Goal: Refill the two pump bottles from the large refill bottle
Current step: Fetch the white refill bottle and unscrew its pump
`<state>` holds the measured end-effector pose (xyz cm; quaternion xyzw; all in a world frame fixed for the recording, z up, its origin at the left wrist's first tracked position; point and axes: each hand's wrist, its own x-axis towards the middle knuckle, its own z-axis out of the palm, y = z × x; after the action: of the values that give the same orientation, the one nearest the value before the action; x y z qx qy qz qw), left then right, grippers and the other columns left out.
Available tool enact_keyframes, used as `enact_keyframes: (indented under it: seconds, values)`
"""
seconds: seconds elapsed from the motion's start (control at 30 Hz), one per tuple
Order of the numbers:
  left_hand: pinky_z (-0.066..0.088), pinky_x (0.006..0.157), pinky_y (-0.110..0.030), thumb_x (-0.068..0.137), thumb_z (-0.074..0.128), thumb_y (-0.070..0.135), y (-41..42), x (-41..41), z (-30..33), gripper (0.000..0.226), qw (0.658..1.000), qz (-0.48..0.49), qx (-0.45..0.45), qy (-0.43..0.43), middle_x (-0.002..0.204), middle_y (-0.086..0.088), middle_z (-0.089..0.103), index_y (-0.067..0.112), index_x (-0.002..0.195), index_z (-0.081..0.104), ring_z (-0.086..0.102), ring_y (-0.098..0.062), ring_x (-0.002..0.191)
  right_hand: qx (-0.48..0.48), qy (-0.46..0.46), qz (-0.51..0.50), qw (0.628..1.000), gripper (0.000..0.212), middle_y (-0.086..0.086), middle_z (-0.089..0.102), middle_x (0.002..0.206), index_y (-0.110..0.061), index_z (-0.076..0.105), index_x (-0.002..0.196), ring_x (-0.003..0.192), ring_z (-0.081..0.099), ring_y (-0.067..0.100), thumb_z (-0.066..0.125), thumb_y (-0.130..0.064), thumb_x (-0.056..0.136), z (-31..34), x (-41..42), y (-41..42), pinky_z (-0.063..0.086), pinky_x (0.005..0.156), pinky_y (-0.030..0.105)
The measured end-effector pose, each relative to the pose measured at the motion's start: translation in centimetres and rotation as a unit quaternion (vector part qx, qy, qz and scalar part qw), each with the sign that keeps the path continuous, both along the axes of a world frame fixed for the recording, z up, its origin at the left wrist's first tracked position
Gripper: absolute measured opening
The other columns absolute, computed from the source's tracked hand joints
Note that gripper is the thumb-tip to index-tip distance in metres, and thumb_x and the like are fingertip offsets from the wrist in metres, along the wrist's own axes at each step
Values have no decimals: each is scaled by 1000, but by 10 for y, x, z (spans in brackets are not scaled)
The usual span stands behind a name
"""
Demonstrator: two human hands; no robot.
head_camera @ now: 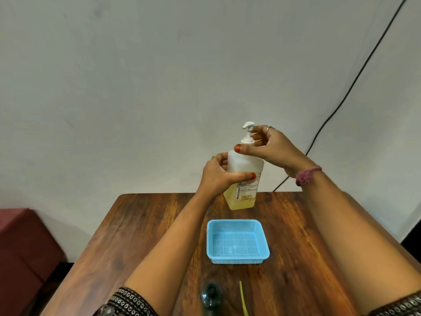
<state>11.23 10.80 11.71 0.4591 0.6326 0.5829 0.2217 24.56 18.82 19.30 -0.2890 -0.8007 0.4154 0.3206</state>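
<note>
A large translucent bottle [245,195] with yellowish liquid in its lower part and a white pump head [247,127] is held tilted above the far end of the wooden table [307,247]. My left hand [219,176] grips the bottle's body, thumb across the label. My right hand [271,147] pinches the white collar just below the pump head. A dark, open-necked bottle [211,295] stands near the table's front edge.
A light blue perforated basket [265,250] sits mid-table with nothing in it. A thin yellow-green tube [242,297] lies to the right of the dark bottle. A black cable [355,78] runs down the wall. A dark red box [22,247] stands at left.
</note>
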Motion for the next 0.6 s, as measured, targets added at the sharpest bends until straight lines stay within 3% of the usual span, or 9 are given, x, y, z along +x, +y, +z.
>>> enact_keyframes:
  seconds: [0.1,0.2,0.27,0.4,0.5,0.57,0.6]
  values:
    - [53,67,-13,57,89,33,1,-1,-3,76,1000,-2,-5,-1,105,8,64,17,121,52,65,-4,91,37,20,-53,998,54,-6,62,88,-18,54,116,86,61,9,81,-31,71,-1,-4,-3,52,76,25]
    - [54,69,-15,58,89,31,1,-3,-6,78,1000,-3,-5,-6,110,4,63,14,125,51,65,-8,94,-86,59,25,994,46,0,69,102,-13,54,121,92,64,6,71,-8,79,4,1,0,51,78,15]
    - [55,71,-17,59,89,31,2,-5,-8,80,1000,-5,-4,-5,113,3,63,14,126,50,65,-11,96,-104,63,34,992,48,1,66,113,-14,52,125,98,61,7,69,-7,81,2,1,-1,47,70,8]
    - [53,68,-13,60,88,33,3,-4,-10,78,1000,-6,-5,0,109,8,61,16,125,49,64,-10,96,-11,35,-49,998,54,-4,60,98,-24,50,117,90,60,9,80,-28,73,-8,-7,-8,50,73,21]
    - [54,71,-16,58,89,33,2,-4,-12,80,1000,-8,-4,-10,112,5,63,16,125,50,65,-9,97,-70,82,-39,993,52,1,69,99,-20,48,122,94,65,13,74,-16,78,-7,-7,-8,52,87,31]
    - [55,74,-19,57,89,33,1,-3,-13,81,1000,-9,-4,-12,113,4,63,16,126,50,65,-10,97,-110,92,-17,989,65,1,68,109,-16,38,135,103,63,15,72,-16,79,-6,-5,-7,47,96,34]
    - [56,75,-21,57,89,33,1,-3,-13,80,1000,-10,-4,-13,112,4,63,16,125,50,65,-10,97,-106,79,-22,991,76,0,65,114,-17,31,141,105,61,15,74,-20,78,-6,-5,-8,46,93,31]
